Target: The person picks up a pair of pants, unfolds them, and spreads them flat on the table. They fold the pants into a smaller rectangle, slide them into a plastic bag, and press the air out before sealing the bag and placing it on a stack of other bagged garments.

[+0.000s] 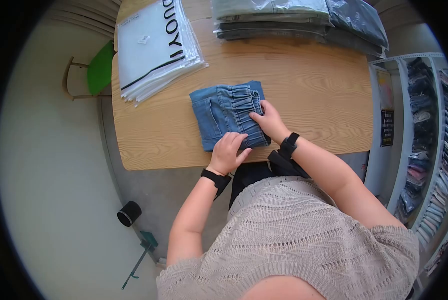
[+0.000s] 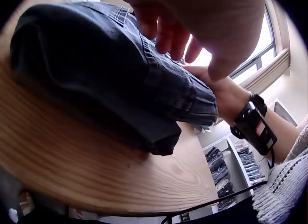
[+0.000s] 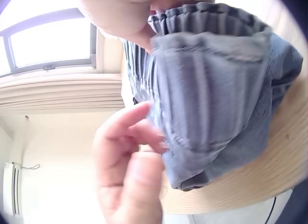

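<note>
Folded blue denim jeans [image 1: 215, 118] lie near the front edge of the wooden table, their gathered elastic waistband facing right. My right hand [image 1: 273, 123] grips that waistband at its right side, thumb on top; in the right wrist view the hand [image 3: 122, 17] is at the open waist edge. The left hand [image 1: 226, 153] rests at the front edge of the bundle, fingers loosely bent over the cloth. Seen from the left wrist, its fingertips hang close over the denim [image 2: 91, 60], and the thick folded side shows below.
A stack of clear printed plastic bags [image 1: 154, 50] lies at the table's far left. Bagged folded garments [image 1: 274, 27] are piled at the back right. Shelves of folded clothes [image 1: 419, 140] stand to the right, a green chair [image 1: 100, 68] and a black bin [image 1: 129, 213] to the left.
</note>
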The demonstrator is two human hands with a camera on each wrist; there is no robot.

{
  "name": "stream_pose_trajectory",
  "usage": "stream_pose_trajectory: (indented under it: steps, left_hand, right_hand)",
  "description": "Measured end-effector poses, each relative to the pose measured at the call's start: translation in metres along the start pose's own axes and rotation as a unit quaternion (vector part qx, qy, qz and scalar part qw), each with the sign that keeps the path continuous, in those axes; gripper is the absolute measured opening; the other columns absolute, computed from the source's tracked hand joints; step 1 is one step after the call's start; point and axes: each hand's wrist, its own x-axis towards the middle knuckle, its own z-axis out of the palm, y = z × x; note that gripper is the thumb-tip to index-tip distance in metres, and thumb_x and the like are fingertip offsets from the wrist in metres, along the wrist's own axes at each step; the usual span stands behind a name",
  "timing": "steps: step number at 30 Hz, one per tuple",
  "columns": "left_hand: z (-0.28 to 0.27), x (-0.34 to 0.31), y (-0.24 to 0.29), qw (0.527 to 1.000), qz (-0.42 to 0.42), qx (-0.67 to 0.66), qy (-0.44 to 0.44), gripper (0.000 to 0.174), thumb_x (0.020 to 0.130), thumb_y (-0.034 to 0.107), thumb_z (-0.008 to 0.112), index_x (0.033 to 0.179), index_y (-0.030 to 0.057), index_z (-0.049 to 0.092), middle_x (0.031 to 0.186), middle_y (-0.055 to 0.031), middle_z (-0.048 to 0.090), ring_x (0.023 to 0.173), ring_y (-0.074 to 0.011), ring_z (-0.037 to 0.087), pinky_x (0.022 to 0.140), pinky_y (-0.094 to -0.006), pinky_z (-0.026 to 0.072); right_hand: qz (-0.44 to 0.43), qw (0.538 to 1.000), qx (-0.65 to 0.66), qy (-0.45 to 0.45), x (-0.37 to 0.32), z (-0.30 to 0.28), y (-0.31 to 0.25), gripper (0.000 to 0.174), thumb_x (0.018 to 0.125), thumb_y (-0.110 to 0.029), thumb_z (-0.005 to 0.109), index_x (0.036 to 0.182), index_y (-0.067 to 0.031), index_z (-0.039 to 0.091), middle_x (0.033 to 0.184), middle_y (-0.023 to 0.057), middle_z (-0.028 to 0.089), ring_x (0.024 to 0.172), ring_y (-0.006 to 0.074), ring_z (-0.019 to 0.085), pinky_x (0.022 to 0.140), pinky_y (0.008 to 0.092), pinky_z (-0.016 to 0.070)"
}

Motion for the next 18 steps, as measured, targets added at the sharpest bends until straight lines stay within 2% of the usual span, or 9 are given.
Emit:
stream_pose_trajectory:
  steps: [1, 3, 5, 6, 9, 10, 11, 13, 18]
  left_hand:
    - [-0.008, -0.001, -0.003, 0.997, 0.032, 0.029, 0.057, 0.049, 0.072, 0.022, 0.07, 0.113, 0.0047, 0.052, 0.098, -0.0115, 0.058, 0.093, -0.0294, 0.055, 0.079, -0.0366, 0.047]
    - [-0.02, 0.005, -0.02, 0.998, 0.013, 0.043, 0.041, 0.058, 0.073, 0.032, 0.069, 0.124, 0.0111, 0.05, 0.12, -0.0124, 0.053, 0.112, -0.0301, 0.049, 0.091, -0.0428, 0.0418]
    - [-0.026, 0.021, -0.023, 0.974, 0.02, 0.226, 0.001, 0.063, 0.075, 0.044, 0.065, 0.131, 0.0203, 0.046, 0.139, -0.0147, 0.037, 0.129, -0.0355, 0.032, 0.102, -0.0551, 0.0271]
    - [-0.013, 0.023, -0.036, 0.977, -0.01, 0.204, -0.063, 0.068, 0.076, 0.052, 0.061, 0.136, 0.029, 0.041, 0.15, -0.0133, 0.019, 0.138, -0.0357, 0.013, 0.104, -0.0628, 0.0141]
    - [0.007, 0.033, -0.042, 0.968, -0.025, 0.223, -0.115, 0.071, 0.075, 0.058, 0.059, 0.137, 0.0287, 0.04, 0.15, -0.0153, 0.015, 0.138, -0.0396, 0.009, 0.102, -0.0666, 0.0138]
    - [0.011, 0.035, -0.045, 0.969, -0.024, 0.219, -0.115, 0.071, 0.075, 0.058, 0.059, 0.137, 0.0287, 0.04, 0.15, -0.0153, 0.015, 0.138, -0.0396, 0.009, 0.102, -0.0666, 0.0138]
    - [0.017, 0.035, -0.048, 0.969, -0.026, 0.219, -0.11, 0.072, 0.075, 0.059, 0.06, 0.137, 0.0288, 0.039, 0.15, -0.0158, 0.014, 0.138, -0.0404, 0.008, 0.101, -0.0672, 0.0133]
    - [0.026, 0.035, -0.049, 0.971, -0.03, 0.212, -0.109, 0.073, 0.074, 0.059, 0.06, 0.137, 0.0289, 0.039, 0.15, -0.0162, 0.012, 0.138, -0.0411, 0.006, 0.101, -0.0677, 0.0128]
    - [0.034, 0.037, -0.054, 0.966, -0.051, 0.225, -0.114, 0.075, 0.073, 0.061, 0.06, 0.138, 0.0308, 0.038, 0.151, -0.0162, 0.011, 0.138, -0.0411, 0.006, 0.1, -0.0689, 0.0123]
  right_hand:
    - [-0.05, 0.998, 0.032, 0.014, -0.001, -0.001, 0.001, 0.031, 0.078, -0.011, 0.067, 0.101, 0.0038, 0.052, 0.082, 0.0119, 0.057, 0.077, 0.0185, 0.053, 0.072, 0.0313, 0.0438]
    - [-0.013, 1.0, -0.001, 0.017, -0.006, -0.007, -0.005, 0.032, 0.078, -0.01, 0.067, 0.103, 0.0039, 0.053, 0.085, 0.0132, 0.058, 0.079, 0.0207, 0.055, 0.072, 0.0321, 0.0445]
    - [0.015, 0.998, -0.018, 0.063, 0.001, -0.004, 0.032, 0.035, 0.079, -0.014, 0.067, 0.105, 0.0044, 0.053, 0.087, 0.0143, 0.058, 0.081, 0.0231, 0.056, 0.074, 0.0322, 0.0452]
    - [0.045, 0.993, -0.038, 0.106, 0.007, -0.005, 0.044, 0.039, 0.079, -0.018, 0.068, 0.107, 0.0049, 0.053, 0.089, 0.0153, 0.059, 0.084, 0.0256, 0.058, 0.076, 0.0324, 0.0459]
    - [0.112, 0.941, -0.212, 0.239, 0.007, -0.005, 0.034, 0.052, 0.079, -0.03, 0.068, 0.111, 0.0077, 0.051, 0.093, 0.0195, 0.06, 0.09, 0.0313, 0.059, 0.081, 0.0339, 0.0467]
    - [0.154, 0.967, -0.076, 0.187, 0.013, -0.012, 0.034, 0.063, 0.079, -0.038, 0.069, 0.114, 0.009, 0.049, 0.102, 0.0211, 0.059, 0.097, 0.0296, 0.059, 0.081, 0.0346, 0.0492]
    - [0.159, 0.966, -0.08, 0.188, 0.013, -0.017, 0.036, 0.063, 0.079, -0.038, 0.069, 0.114, 0.009, 0.049, 0.102, 0.0211, 0.059, 0.097, 0.0296, 0.059, 0.081, 0.0346, 0.0492]
    - [0.238, 0.943, 0.231, -0.04, 0.004, -0.028, -0.004, 0.062, 0.08, -0.039, 0.068, 0.116, 0.0078, 0.049, 0.111, 0.0204, 0.056, 0.101, 0.0248, 0.059, 0.077, 0.0351, 0.0525]
    - [0.231, 0.916, 0.302, -0.129, 0.004, -0.033, -0.021, 0.07, 0.079, -0.031, 0.072, 0.128, 0.0035, 0.037, 0.117, 0.0172, 0.054, 0.101, 0.0209, 0.058, 0.076, 0.0329, 0.0534]
